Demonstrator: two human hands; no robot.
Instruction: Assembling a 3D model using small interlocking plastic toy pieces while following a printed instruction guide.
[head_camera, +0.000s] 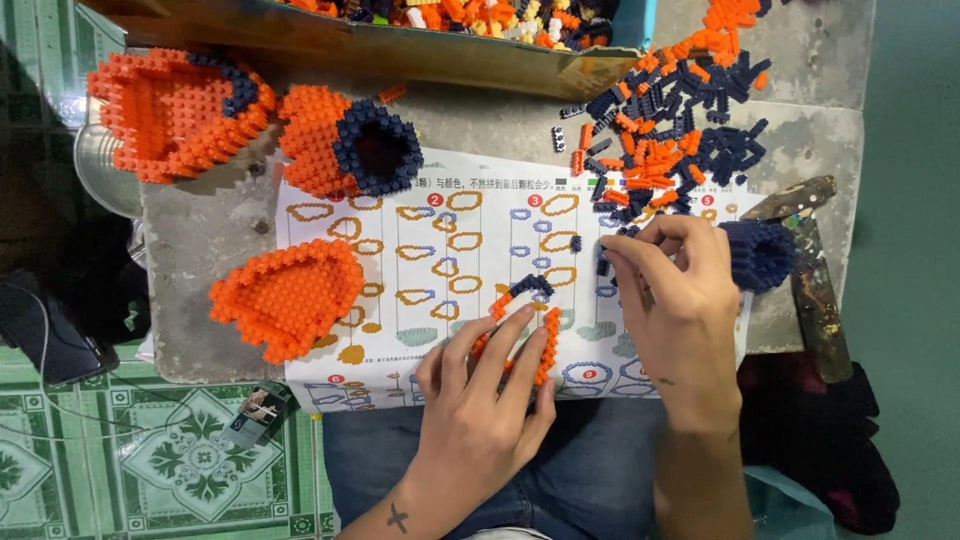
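Worktop (200, 250) carried an instruction sheet (420, 250) and a loose brick pile (670, 130) at the far right. Orange shells (285, 295) sat left of the sheet. Left hand (480, 400) lay fingers spread, pinning an orange-and-navy brick ring (525, 320) on the sheet. Right hand (675, 290) pinched a small navy brick (603, 262) just beside the ring.

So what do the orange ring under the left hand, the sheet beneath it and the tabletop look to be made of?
The orange ring under the left hand: small studded bricks, apparently moulded plastic with a slight sheen. The instruction sheet: thin white printed paper, lying flat with coloured diagrams. The tabletop: grey, mottled and rough at the edges, probably concrete or stone.
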